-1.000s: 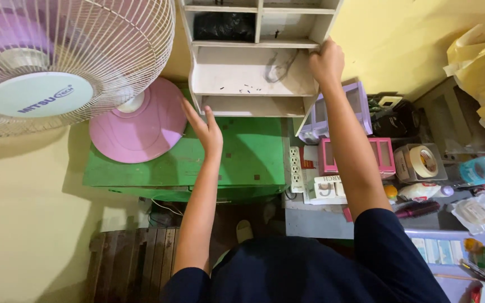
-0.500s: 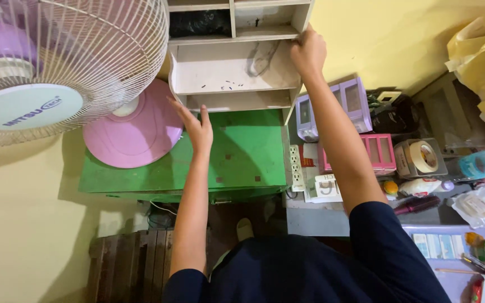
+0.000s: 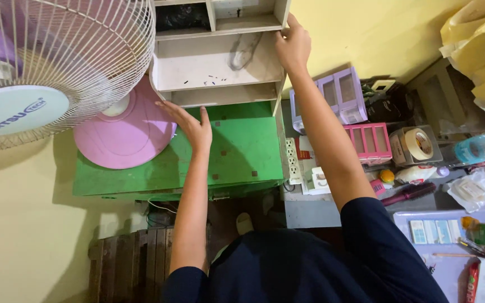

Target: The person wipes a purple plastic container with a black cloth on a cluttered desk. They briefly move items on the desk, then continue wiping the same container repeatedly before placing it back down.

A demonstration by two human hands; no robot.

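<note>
Above the green surface [image 3: 237, 151], our right hand [image 3: 293, 47] fingers grasp the white shelf box [image 3: 217, 59]; left hand [image 3: 195, 126] fingers lie released underneath.

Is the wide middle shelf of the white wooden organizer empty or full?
Almost empty. The wide shelf of the organizer holds only small dark specks and a smudge.
</note>
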